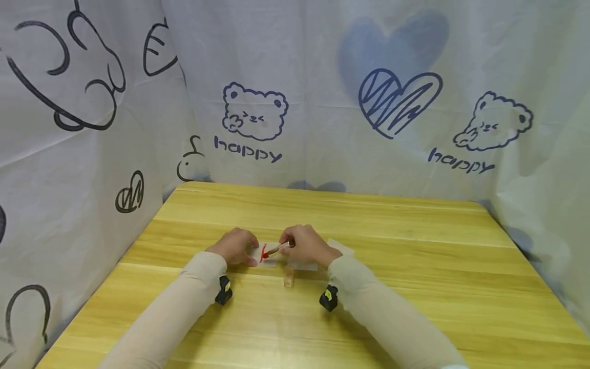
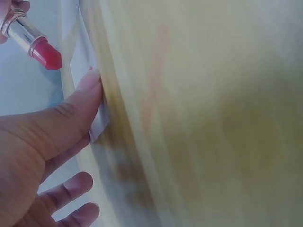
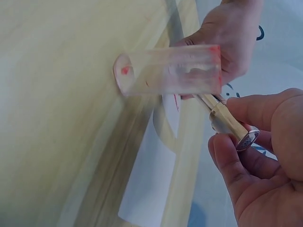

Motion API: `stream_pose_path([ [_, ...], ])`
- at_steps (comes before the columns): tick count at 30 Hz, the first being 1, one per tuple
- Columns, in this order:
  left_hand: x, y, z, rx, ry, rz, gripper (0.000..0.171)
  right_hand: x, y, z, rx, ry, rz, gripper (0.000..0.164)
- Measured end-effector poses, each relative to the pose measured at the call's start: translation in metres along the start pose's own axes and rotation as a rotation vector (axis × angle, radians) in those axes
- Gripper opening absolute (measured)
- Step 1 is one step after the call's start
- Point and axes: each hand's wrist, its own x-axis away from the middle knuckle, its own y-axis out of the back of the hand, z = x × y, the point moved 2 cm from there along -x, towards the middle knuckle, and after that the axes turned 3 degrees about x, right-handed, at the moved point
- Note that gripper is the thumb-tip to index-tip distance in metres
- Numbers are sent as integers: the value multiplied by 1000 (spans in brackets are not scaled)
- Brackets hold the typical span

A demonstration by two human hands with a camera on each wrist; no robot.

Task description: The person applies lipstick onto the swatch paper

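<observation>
My right hand [image 1: 304, 245] pinches a lipstick [image 1: 278, 249] by its gold base, between thumb and fingers. In the left wrist view the lipstick's red bullet [image 2: 48, 55] is out of the tube. In the head view its tip is at a red streak on a small white piece of paper [image 1: 268, 263]. My left hand [image 1: 234, 246] rests at the left side of that paper, thumb pressing near its edge, other fingers loosely bent. On the table before the right hand stands a clear lipstick cap [image 1: 288, 277], smeared red inside in the right wrist view.
More white paper [image 1: 301, 266] lies under and beside the right hand, with another piece [image 1: 342, 247] behind the right wrist. The wooden table [image 1: 415, 246] is enclosed by white cloth [image 1: 322, 51] with drawings. A faint red smear [image 2: 154, 80] marks the tabletop.
</observation>
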Motion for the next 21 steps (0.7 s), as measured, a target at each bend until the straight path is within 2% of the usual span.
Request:
stream_pose_path([
  [11, -1, 2, -1, -41, -14, 15, 43, 9, 15, -9, -24, -52, -20, 8],
  [21, -3, 8, -3, -42, 1, 35, 41, 17, 26, -24, -17, -87, -42, 7],
])
